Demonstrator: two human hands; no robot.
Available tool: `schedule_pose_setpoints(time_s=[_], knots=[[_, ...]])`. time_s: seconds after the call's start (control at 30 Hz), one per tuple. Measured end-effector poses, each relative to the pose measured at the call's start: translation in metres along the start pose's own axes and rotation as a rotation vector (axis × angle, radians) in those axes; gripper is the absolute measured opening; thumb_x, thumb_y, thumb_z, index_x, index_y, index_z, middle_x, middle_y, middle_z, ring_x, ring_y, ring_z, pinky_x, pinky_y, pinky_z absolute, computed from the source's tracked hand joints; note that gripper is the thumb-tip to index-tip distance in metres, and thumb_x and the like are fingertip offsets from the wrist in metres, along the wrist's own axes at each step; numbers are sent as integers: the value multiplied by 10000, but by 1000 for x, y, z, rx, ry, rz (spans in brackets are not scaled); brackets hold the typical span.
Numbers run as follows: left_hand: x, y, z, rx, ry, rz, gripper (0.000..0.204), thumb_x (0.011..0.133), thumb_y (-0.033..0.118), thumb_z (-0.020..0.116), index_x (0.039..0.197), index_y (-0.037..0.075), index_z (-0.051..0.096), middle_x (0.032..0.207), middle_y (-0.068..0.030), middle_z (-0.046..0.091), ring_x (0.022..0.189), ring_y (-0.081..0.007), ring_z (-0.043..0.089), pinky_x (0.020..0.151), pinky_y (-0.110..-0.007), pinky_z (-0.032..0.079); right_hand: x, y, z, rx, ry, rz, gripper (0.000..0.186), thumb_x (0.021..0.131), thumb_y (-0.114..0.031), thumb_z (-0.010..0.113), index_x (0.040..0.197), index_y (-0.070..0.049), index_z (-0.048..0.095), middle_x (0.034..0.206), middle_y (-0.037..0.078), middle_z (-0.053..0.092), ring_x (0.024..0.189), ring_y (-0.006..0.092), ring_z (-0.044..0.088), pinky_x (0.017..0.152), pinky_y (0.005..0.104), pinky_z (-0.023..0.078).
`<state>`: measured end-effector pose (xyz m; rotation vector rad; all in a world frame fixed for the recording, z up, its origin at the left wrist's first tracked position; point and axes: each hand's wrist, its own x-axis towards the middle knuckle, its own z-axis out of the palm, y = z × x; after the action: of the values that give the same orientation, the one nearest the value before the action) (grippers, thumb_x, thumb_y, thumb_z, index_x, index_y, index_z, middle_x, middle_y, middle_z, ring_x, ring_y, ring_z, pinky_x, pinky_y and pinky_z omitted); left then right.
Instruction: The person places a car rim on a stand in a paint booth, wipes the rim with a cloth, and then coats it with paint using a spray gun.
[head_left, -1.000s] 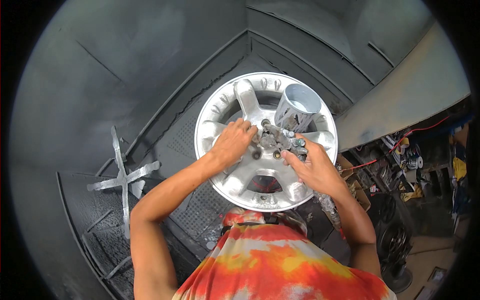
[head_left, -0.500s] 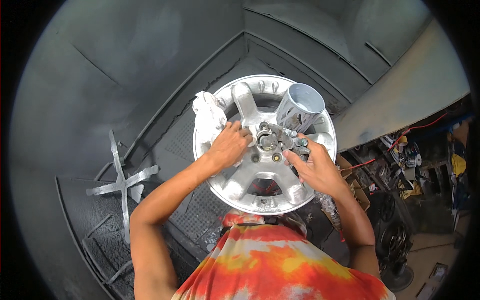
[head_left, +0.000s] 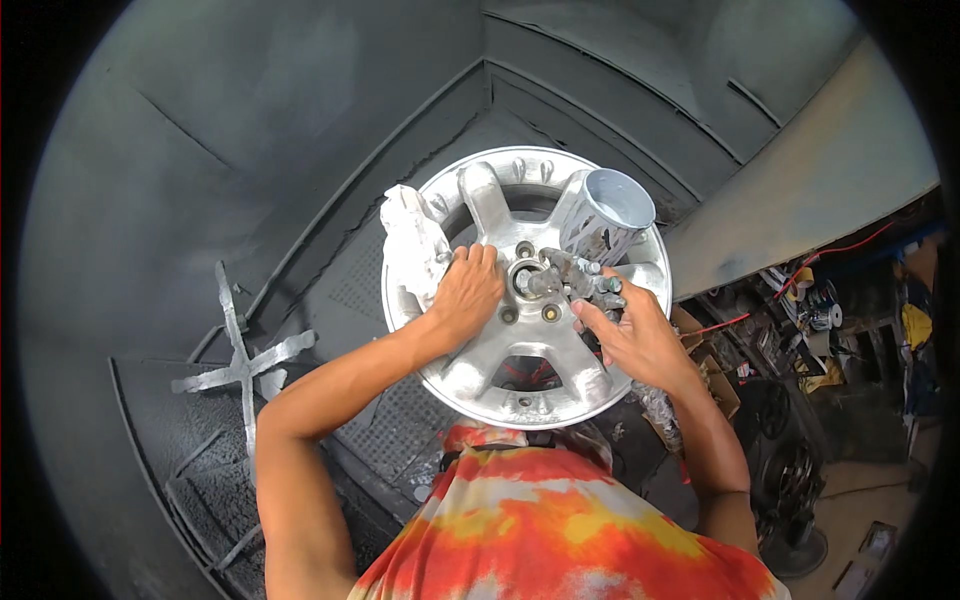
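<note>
A silver alloy wheel point(head_left: 525, 385) lies face up in front of me, its five spokes meeting at an open hub. My right hand point(head_left: 640, 330) grips a paint-smeared spray gun point(head_left: 575, 272) above the hub. On the gun, a paint cup point(head_left: 605, 215) with an open top and grey-coated inside leans over the upper right spoke. Over the left spoke, my left hand point(head_left: 468, 290) is closed, its curled fingers beside the hub. Whatever lies inside those fingers is hidden. A crumpled white cloth point(head_left: 412, 245) lies over the wheel's left rim, against my left hand.
Dark grey panels point(head_left: 230, 120) enclose the left and back. A silver-coated cross-shaped stand point(head_left: 243, 370) is at left. A wrapped hose point(head_left: 658, 415) hangs below my right hand. Cluttered tools and parts point(head_left: 800, 350) fill the right side, with a fan-like round object point(head_left: 790, 500) on the floor.
My left hand's fingers have shifted slightly up and away from the hub, and they curl more tightly. My right hand and the spray gun stay nearly in place.
</note>
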<state>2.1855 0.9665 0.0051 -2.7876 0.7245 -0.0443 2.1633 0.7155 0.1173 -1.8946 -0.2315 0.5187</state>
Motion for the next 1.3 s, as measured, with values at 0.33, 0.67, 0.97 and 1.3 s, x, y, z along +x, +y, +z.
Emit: schedule_pose_setpoints(time_s=[0.33,0.67,0.97,1.3], knots=[[18,-30,18,-1106,150,-274,281,957,145,548,1109,-33,704,1139,-183,654,1119,-371,615,1017,-470,482,8,8,-1,-86,60,-91,239,1002,-159,652,1132,40,626,718,62,644,568,109,563,544,309,468],[43,-16,17,-304,83,-20,320,863,85,637,1165,82,741,1085,-159,581,1016,-328,651,833,-463,566,18,0,-3,-92,108,-48,390,995,-173,658,1280,82,581,721,68,654,508,111,564,484,310,476],[92,-31,30,-491,-126,107,217,891,133,585,922,-50,697,925,-229,676,648,-375,682,657,-423,571,6,-4,-18,-97,158,11,328,997,-157,654,1228,69,593,745,74,671,511,106,554,486,312,474],[62,33,13,-483,281,110,163,850,159,686,927,20,724,1179,-150,579,1122,-331,561,903,-443,502,-15,22,-34,-26,215,-49,260,992,-133,663,1152,64,610,708,55,639,516,87,524,486,298,444]])
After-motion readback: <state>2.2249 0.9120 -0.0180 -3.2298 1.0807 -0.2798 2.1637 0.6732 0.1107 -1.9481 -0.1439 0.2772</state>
